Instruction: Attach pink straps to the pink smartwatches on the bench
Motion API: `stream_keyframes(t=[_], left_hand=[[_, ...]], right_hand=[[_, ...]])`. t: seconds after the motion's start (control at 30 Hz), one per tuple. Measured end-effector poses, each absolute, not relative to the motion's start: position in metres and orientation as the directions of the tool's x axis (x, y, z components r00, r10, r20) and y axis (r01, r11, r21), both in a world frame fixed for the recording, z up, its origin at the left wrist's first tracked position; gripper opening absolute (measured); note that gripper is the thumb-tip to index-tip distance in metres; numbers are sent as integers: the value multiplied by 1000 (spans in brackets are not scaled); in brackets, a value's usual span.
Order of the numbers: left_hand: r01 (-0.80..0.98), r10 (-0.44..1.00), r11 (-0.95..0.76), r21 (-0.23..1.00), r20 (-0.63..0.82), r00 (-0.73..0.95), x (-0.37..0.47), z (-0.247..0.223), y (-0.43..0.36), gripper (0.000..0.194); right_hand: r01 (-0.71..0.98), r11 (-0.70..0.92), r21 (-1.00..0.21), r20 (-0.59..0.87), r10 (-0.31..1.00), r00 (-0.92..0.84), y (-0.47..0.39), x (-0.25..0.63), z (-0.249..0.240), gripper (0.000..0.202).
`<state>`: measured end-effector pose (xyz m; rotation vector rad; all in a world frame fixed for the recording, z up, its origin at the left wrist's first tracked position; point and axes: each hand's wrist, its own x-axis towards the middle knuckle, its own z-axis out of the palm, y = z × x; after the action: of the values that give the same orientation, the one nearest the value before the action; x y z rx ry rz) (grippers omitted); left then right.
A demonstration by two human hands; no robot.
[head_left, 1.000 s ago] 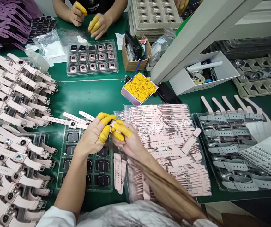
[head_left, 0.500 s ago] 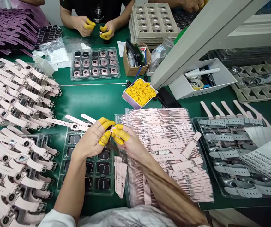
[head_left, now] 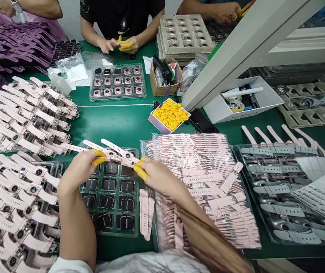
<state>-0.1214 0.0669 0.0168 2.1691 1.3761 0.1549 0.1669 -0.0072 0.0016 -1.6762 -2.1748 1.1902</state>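
Note:
My left hand [head_left: 81, 167] and my right hand [head_left: 151, 172], both with yellow finger covers, hold a pink watch with its strap [head_left: 113, 160] stretched between them. It hangs over the upper rows of a clear tray [head_left: 102, 212] of dark square watch faces. Behind it, pink-strapped watches [head_left: 127, 155] lie across the tray's top edge. Two loose pink straps [head_left: 146, 214] rest right of the tray. A plastic-wrapped pile of pink straps [head_left: 191, 151] lies beside my right hand and forearm.
Stacked pink-strapped watches [head_left: 28, 121] fill the left. A box of yellow finger covers [head_left: 170, 115] stands ahead. Grey-strapped watches [head_left: 282, 185] lie in a tray at right. A slanted post [head_left: 236, 60] rises beyond. People's hands [head_left: 122, 44] work across the table.
My hands have moved apart, my left one leftward, and the pink strapped watch now shows between them. The view has shifted slightly. Across the table, a person's hands have come together.

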Motion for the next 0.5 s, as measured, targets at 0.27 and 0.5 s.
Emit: stream_keyframes(t=[0.27, 0.5], left_hand=[[749, 721, -559, 356, -237, 651, -91, -3, 49, 37], [776, 802, -588, 229, 43, 595, -86, -30, 26, 29]], right_hand=[[906, 168, -389, -503, 785, -362, -25, 152, 12, 22], [958, 62, -279, -427, 886, -182, -52, 166, 16, 34]])
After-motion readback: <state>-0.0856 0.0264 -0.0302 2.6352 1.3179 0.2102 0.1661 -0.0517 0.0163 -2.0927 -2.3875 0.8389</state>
